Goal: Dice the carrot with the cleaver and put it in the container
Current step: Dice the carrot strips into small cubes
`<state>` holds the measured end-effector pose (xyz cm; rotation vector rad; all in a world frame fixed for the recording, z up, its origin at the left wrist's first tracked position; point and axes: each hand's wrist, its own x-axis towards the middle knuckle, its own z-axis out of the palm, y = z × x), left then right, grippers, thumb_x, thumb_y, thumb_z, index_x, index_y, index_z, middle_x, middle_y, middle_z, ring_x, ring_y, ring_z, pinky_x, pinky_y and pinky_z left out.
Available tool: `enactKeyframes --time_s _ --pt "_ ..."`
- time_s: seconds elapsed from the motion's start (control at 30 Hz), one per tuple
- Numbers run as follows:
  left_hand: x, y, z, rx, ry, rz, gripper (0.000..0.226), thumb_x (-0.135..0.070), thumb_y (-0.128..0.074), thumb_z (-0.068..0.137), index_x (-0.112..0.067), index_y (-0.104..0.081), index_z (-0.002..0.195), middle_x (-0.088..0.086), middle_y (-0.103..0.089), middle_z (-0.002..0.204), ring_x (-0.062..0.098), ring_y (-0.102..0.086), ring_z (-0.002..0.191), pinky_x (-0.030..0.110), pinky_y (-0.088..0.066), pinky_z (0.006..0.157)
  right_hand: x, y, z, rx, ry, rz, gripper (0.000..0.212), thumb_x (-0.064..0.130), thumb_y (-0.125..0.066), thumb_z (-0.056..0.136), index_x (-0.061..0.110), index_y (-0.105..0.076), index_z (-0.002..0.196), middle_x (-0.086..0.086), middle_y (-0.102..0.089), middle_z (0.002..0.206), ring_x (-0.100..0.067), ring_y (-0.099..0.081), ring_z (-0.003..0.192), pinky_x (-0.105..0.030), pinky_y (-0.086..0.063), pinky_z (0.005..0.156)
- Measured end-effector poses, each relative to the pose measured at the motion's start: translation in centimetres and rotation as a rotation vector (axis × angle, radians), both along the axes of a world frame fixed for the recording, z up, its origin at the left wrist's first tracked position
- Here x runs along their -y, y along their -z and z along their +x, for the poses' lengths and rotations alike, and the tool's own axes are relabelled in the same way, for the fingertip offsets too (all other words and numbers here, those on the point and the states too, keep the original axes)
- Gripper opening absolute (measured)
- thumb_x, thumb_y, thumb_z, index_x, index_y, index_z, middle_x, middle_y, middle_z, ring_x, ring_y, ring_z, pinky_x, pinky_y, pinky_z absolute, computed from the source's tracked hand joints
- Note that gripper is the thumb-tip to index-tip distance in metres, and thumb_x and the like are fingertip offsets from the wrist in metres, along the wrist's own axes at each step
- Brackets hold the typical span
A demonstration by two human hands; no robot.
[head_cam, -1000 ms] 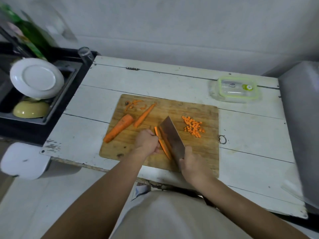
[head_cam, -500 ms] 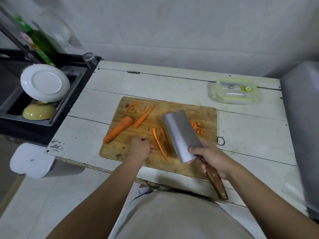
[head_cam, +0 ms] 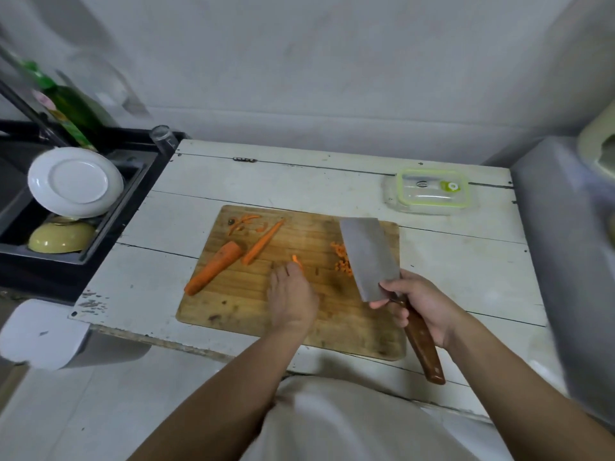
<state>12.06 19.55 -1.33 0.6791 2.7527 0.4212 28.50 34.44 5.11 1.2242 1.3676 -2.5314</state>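
At the table's far right, I see the container with its green-rimmed lid on; whatever is inside is hidden from me. To the left, the black sink holds one white plate propped on edge over one yellow bowl, with a green bottle and a glass at its back rim.

On the board, I count one big carrot lying diagonally at the left, a long wedge just beside it, a few peels near the far edge, and a pile of dice partly behind the cleaver.

My right hand clenches the wooden handle, blade raised flat-side up over the board's right part, handle end past the near edge of the board. My left hand rests mid-board, knuckles up; one strip tip pokes out at its fingertips, and it seems to hold carrot strips, though the fingers are hidden.

Bare board lies near the front-left corner, and bare table spreads right of the board up to a grey block.
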Motion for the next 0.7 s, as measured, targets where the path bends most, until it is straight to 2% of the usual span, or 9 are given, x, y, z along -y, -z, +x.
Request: enactKeyframes --time_s 0.07,0.17,0.23,0.3,0.37,0.43,0.5,0.57,0.7 --pt "0.7 0.1 -0.3 -0.053 0.138 0.02 0.039 -0.003 -0.065 0.086 -0.015 -0.053 0.12 0.007 -0.058 0.122 0.029 -0.05 0.116 0.039 -0.044 0.098 0.2 -0.2 0.4 0.012 -0.009 0.057 0.022 0.007 -0.05 0.099 0.004 -0.051 0.121 -0.031 -0.068 0.09 -0.013 -0.035 0.04 -0.023 -0.035 0.037" --pt "2.9 -0.3 -3.0 -0.062 0.325 0.017 0.041 0.008 -0.059 0.085 -0.02 -0.059 0.115 0.001 -0.061 0.115 0.025 -0.053 0.112 0.035 -0.044 0.093 0.8 -0.3 1.0 0.086 -0.058 0.234 0.018 0.008 -0.051 0.099 0.006 -0.052 0.116 -0.029 -0.071 0.086 -0.019 -0.037 0.04 -0.026 -0.035 0.041" --pt "4.8 -0.7 -5.7 -0.036 0.467 -0.036 0.041 0.004 -0.06 0.087 -0.024 -0.061 0.117 -0.004 -0.061 0.117 0.02 -0.055 0.113 0.035 -0.048 0.094 1.6 -0.5 1.4 0.152 -0.137 0.404 0.015 0.007 -0.052 0.095 0.01 -0.054 0.109 -0.023 -0.072 0.079 -0.023 -0.041 0.041 -0.034 -0.036 0.046" --pt "6.5 -0.8 -7.9 -0.023 0.569 -0.036 0.038 -0.01 -0.065 0.089 -0.026 -0.06 0.124 -0.006 -0.058 0.124 0.016 -0.054 0.118 0.036 -0.049 0.1 2.8 -0.4 1.5 0.221 -0.206 0.523 0.019 0.008 -0.049 0.089 0.017 -0.053 0.105 -0.022 -0.069 0.071 -0.026 -0.047 0.04 -0.039 -0.037 0.048" --pt "7.2 -0.6 -8.7 -0.021 0.632 -0.006 0.039 -0.025 -0.064 0.094 -0.025 -0.059 0.133 -0.006 -0.056 0.13 0.015 -0.05 0.123 0.034 -0.046 0.104 4.1 0.0 1.1 0.311 -0.252 0.627 0.017 0.012 -0.048 0.091 0.021 -0.047 0.106 -0.021 -0.068 0.067 -0.027 -0.054 0.039 -0.032 -0.042 0.044" --pt "7.0 0.0 -8.8 -0.046 0.712 -0.001 0.041 -0.034 -0.064 0.097 -0.024 -0.059 0.136 -0.006 -0.056 0.129 0.015 -0.047 0.123 0.034 -0.043 0.105 5.6 0.5 0.4 0.393 -0.264 0.759 0.012 0.018 -0.049 0.094 0.02 -0.045 0.105 -0.013 -0.069 0.073 -0.023 -0.061 0.043 -0.03 -0.047 0.042" --pt "6.3 0.9 -8.7 -0.063 0.758 0.067 0.03 -0.032 -0.064 0.098 -0.023 -0.065 0.126 -0.007 -0.057 0.121 0.015 -0.048 0.114 0.037 -0.045 0.101 6.9 0.6 -0.3 0.466 -0.288 0.911 0.018 0.024 -0.05 0.094 0.021 -0.045 0.112 -0.004 -0.064 0.079 -0.027 -0.064 0.059 -0.034 -0.052 0.053" --pt "5.6 1.5 -8.7 -0.049 0.726 0.131 0.017 -0.029 -0.064 0.098 -0.021 -0.068 0.112 -0.007 -0.058 0.111 0.014 -0.05 0.106 0.037 -0.048 0.094 7.8 0.3 -0.9 0.528 -0.287 1.024 0.023 0.024 -0.051 0.095 0.025 -0.047 0.118 0.004 -0.053 0.075 -0.029 -0.056 0.069 -0.033 -0.043 0.06" --pt "4.6 2.3 -8.5 -0.094 0.686 0.216 0.021 -0.035 -0.068 0.094 -0.016 -0.07 0.104 -0.002 -0.058 0.101 0.018 -0.053 0.098 0.035 -0.05 0.086 9.5 -0.5 -2.7 0.617 -0.263 1.145 0.004 0.021 -0.05 0.097 0.023 -0.051 0.1 0.006 -0.044 0.068 -0.029 -0.049 0.071 -0.033 -0.037 0.059"
